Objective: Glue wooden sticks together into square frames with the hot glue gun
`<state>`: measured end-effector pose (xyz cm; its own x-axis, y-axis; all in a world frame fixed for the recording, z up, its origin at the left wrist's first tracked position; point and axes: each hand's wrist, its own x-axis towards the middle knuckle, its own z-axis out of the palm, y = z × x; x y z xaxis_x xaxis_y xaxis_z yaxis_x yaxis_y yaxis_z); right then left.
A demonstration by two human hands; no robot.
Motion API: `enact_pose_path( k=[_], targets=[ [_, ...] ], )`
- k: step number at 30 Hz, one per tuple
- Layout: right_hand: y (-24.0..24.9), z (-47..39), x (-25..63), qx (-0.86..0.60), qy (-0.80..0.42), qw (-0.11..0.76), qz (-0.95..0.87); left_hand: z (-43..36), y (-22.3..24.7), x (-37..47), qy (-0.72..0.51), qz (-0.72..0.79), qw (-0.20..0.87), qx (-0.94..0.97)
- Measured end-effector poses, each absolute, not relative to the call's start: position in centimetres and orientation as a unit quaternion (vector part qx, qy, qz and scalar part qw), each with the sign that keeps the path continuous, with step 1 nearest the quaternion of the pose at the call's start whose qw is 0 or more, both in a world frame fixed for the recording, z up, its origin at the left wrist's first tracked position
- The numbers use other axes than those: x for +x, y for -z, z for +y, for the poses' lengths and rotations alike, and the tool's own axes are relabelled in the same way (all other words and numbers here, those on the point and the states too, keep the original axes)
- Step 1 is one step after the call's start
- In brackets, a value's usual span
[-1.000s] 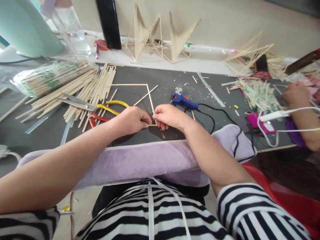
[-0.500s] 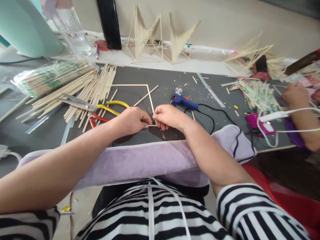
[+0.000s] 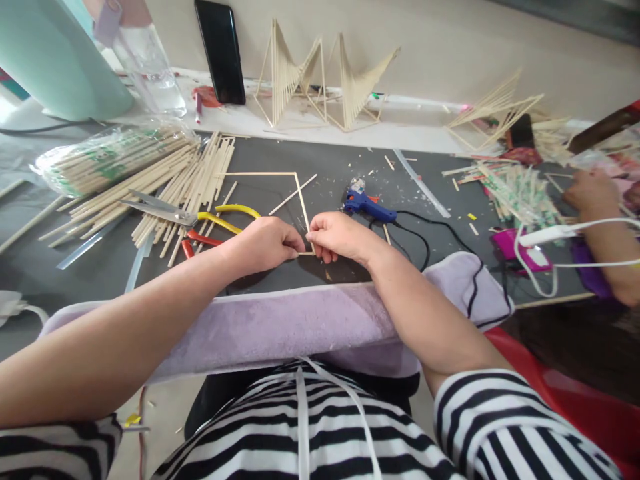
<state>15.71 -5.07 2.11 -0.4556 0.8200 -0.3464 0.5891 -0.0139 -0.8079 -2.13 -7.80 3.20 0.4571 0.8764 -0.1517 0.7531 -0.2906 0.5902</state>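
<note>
While both forearms reach in over the rolled lilac cloth (image 3: 280, 327), the two hands meet at the near corner of a stick frame (image 3: 302, 197) on the grey tabletop (image 3: 265, 153). Frame: a far stick, a side stick running toward the person, and a short visible length of a near stick; the far stick's left end reaches the loose stick pile (image 3: 190, 190). Left hand (image 3: 267, 243): thumb and forefinger closed on the near stick, just left of the corner; its remaining fingers are tucked out of sight, position cannot be told. Right hand (image 3: 340, 235): thumb and forefinger pinched at the side stick just above the corner, other fingers curled below; whether these touch the frame is unclear. A single loose stick (image 3: 293, 195) lies slanted beside the side stick, inside the bend. Left of the frame, scissors (image 3: 167, 211) with yellow on the handles rest across the pile, and a plastic-wrapped stick bundle (image 3: 117, 157) lies beyond. Right of the frame, a blue glue gun (image 3: 371, 205) lies on its side with a black cable. Along the wall: a leaning phone (image 3: 220, 53) and stick models (image 3: 357, 87). Far right, another person's hand (image 3: 595, 193), well apart.
</note>
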Motion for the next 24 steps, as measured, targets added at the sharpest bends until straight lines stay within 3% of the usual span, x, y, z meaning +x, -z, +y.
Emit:
enact_pose_path(
  k=[13, 20, 24],
  targets=[
    [-2.2, -4.9, 16.0, -0.496, -0.5, 0.1, -0.703, -7.8, -3.5, -2.3, -0.099, 0.498, 0.319, 0.801],
    [-2.4, -4.7, 16.8, -0.495, -0.513, 0.095, -0.695, -6.9, -6.7, -5.8, -0.188, 0.55, 0.285, 0.762],
    [-2.9, -4.7, 17.4, -0.487, -0.514, 0.093, -0.7, -5.9, -8.4, -8.8, -0.101, 0.602, 0.231, 0.758]
  ],
)
